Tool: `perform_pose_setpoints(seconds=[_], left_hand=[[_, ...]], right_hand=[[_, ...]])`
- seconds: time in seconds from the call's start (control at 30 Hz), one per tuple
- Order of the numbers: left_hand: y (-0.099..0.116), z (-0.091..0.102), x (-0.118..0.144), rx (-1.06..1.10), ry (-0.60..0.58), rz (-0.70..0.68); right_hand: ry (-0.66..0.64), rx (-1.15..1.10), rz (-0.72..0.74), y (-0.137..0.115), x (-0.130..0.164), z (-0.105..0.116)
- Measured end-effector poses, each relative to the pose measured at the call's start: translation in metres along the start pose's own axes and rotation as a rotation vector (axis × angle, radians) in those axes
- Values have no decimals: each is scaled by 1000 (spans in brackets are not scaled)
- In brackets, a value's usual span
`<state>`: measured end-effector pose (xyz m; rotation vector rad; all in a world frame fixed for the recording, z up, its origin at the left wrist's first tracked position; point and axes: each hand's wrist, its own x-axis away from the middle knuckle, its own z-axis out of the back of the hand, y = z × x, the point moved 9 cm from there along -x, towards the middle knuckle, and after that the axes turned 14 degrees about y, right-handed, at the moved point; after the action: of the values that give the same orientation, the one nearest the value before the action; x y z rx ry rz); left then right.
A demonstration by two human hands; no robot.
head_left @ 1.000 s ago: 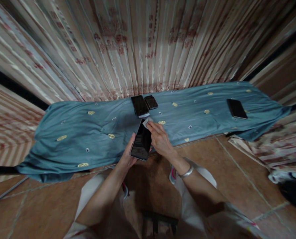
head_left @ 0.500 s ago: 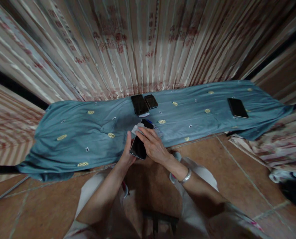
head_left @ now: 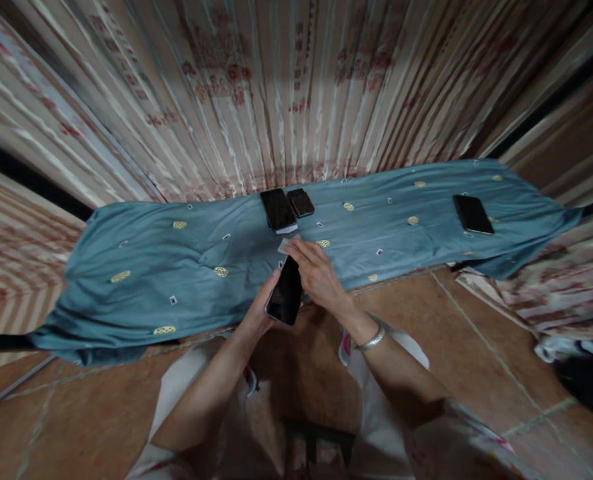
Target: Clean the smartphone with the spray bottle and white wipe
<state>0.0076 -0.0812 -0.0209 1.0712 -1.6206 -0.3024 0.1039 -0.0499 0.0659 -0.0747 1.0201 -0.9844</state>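
My left hand (head_left: 260,311) grips a black phone (head_left: 285,299) by its lower left edge, screen up, just in front of the blue cloth-covered table (head_left: 141,267). My right hand (head_left: 317,275) rests over the phone's top end and pinches a small white wipe (head_left: 284,245) against it. A silver bangle sits on my right wrist.
Two dark phones (head_left: 278,210) (head_left: 301,202) lie side by side at the table's back middle. Another phone (head_left: 473,214) lies at the far right of the cloth. Striped curtains hang behind. Brown tiled floor is below, with a dark bag (head_left: 589,383) at the right.
My right hand rubbed the wipe down across the screen to the left, then back up to the phone's top end. The phone tilted slightly in my left hand.
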Motion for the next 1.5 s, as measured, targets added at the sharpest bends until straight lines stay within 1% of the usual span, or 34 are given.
perform_pose_setpoints(seconds=[0.1,0.23,0.47,0.7,0.83,1.0,1.13,1.27,1.4,1.5], left_hand=[[2,-2,2,1,-13,2],[3,-5,4,18,-71,13],[7,-4,4,90,-152,10],[18,-2,3,144,-150,-13],[23,0,1,167,-124,-22],[21,2,-2,200,-89,4],[21,4,-4,242,-55,-2],[26,11,-6,292,26,-60],[30,11,-8,310,31,-118],[34,14,-10,346,73,-143]], right_hand=[[26,6,-18,7,-3,3],[58,13,-32,12,-5,6],[37,33,-92,23,-3,3],[24,-2,-196,35,3,-1],[49,-70,-260,41,7,-3],[65,-119,-271,40,9,-6],[66,-149,-291,39,9,-7],[53,-145,-272,32,10,-8],[38,-153,-241,21,12,-7],[30,-157,-223,13,14,-6]])
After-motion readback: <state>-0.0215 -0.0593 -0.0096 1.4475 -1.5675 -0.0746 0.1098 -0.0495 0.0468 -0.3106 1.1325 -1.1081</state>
